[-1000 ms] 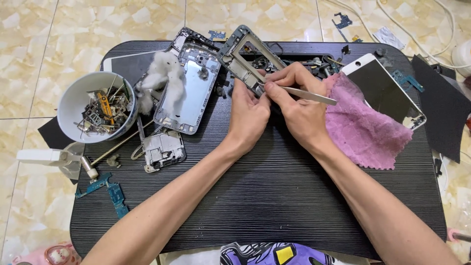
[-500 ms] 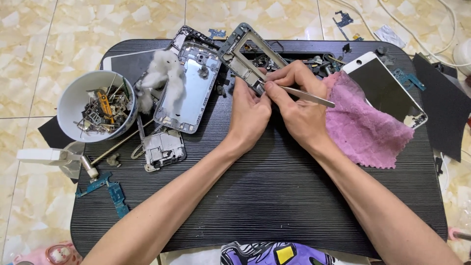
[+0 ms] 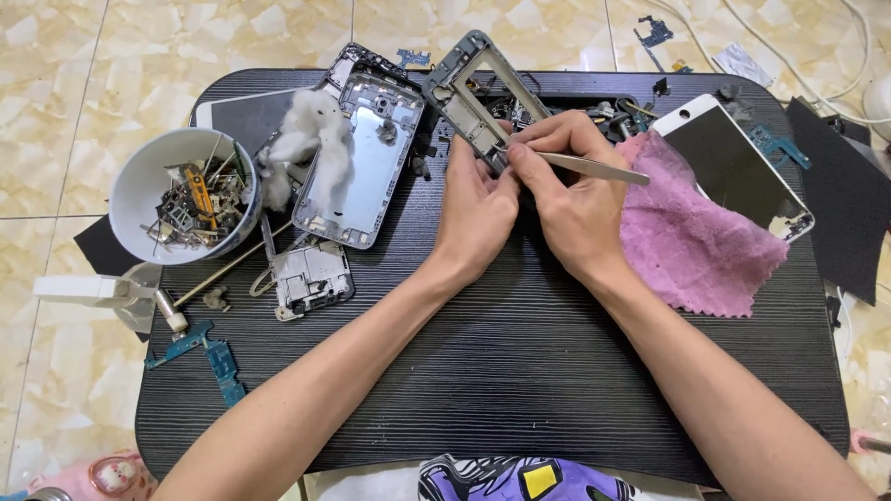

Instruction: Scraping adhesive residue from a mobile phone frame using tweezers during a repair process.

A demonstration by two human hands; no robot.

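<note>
Frame [image 3: 469,88] is grasped by the left hand [image 3: 478,209]; tweezers [image 3: 589,168] are pinched in the right hand [image 3: 575,199]. Step in hand, by judgement: picking at the frame's edge. A steady tip is called for next.

A dark, wood-grained surface [image 3: 520,371] with rounded corners sits low on the floor [image 3: 83,65]. The floor is glossy cream marbled tile with thin grout lines, evenly lit.
</note>
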